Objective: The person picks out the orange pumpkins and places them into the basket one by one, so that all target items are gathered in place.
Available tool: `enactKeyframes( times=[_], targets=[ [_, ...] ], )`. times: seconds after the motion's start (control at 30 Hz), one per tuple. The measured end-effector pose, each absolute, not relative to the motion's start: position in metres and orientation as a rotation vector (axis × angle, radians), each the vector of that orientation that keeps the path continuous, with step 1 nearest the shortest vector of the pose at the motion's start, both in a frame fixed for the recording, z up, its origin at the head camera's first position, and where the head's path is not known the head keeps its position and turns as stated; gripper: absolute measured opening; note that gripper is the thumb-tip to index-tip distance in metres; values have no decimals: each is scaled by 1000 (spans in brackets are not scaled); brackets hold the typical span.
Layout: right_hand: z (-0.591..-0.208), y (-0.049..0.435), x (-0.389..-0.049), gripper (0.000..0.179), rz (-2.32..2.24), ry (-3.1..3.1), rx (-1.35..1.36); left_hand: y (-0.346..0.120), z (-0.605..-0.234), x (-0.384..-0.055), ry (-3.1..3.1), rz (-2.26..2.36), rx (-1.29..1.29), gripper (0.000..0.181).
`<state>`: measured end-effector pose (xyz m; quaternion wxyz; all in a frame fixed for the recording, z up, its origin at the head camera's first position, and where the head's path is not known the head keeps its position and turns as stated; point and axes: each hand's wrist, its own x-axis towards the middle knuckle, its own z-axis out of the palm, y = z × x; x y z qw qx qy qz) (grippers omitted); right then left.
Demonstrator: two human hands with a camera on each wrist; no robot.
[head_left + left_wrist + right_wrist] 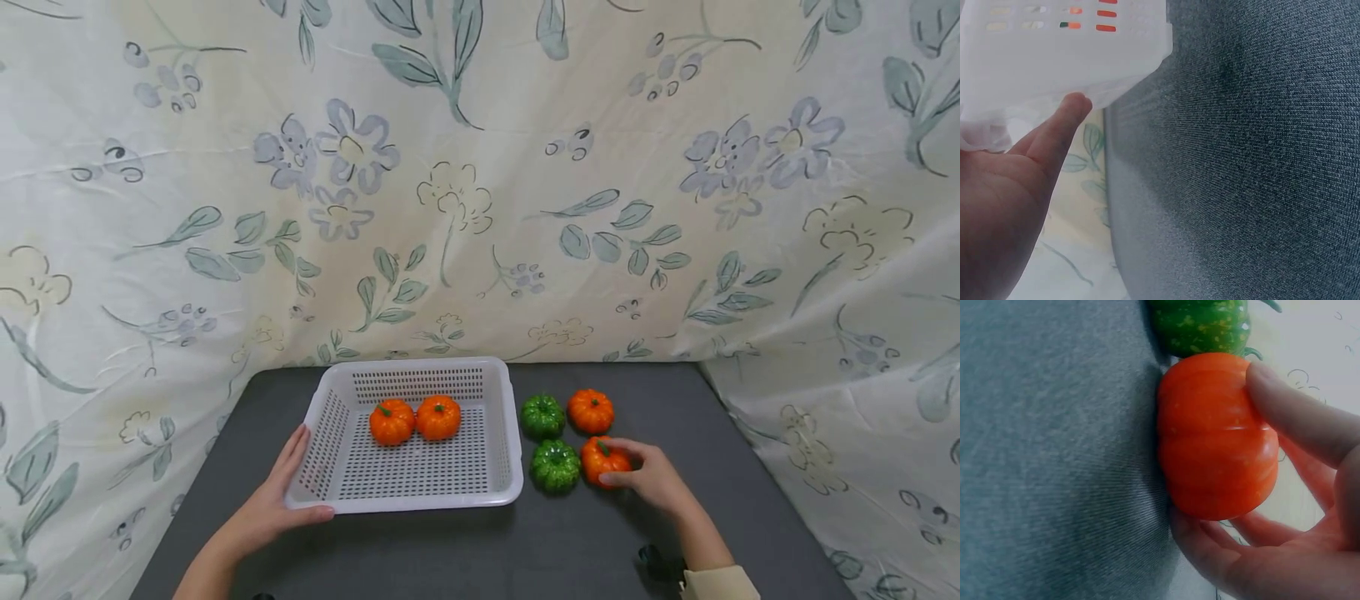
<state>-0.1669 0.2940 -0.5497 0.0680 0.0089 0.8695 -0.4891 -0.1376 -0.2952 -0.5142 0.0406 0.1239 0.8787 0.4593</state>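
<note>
A white perforated plastic basket (420, 502) stands on the dark table, holding two small orange pumpkins, one on the left (390, 425) and one on the right (438, 421). My left hand (262, 504) rests against its front left corner, fingers straight along the side and thumb along the front. To the right of the basket, my right hand (651, 477) holds another orange pumpkin (594, 468) between thumb and fingers; the right wrist view shows this pumpkin (1216, 444) on the table surface. Beside it are a near green pumpkin (556, 468), a far green one (542, 417) and an orange one (590, 411).
The dark cloth-covered table (420, 558) extends in front of the basket and to the right of the pumpkins. A floral curtain (480, 208) hangs behind and along both sides. A small black object (658, 565) lies by the right forearm.
</note>
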Motion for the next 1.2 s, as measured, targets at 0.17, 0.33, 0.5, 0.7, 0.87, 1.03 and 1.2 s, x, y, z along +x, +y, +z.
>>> enactKeyframes(
  times=[0.17,0.33,0.5,0.7,0.87,1.03,1.2],
  targets=[
    [-549,295,-165,66,-1491,2661,45,-295,-514,-138,2690,1404,373,124],
    [-540,295,-163,67,-1516,2695,44,-296,-515,-137,2690,1415,380,124],
    [-528,291,-162,68,-1526,2722,19,-296,-515,-136,2689,1419,380,124],
    [-512,282,-158,67,-1508,2769,-53,-295,-515,-136,2695,1401,376,124],
    [-500,271,-157,66,-1515,2786,-94,-294,-515,-138,2699,1396,373,124],
    [-492,259,-156,63,-1560,2792,-158,-296,-517,-139,2695,1391,363,125],
    [-486,245,-156,62,-1584,2783,-166,-297,-520,-139,2680,1399,346,126]
  ],
)
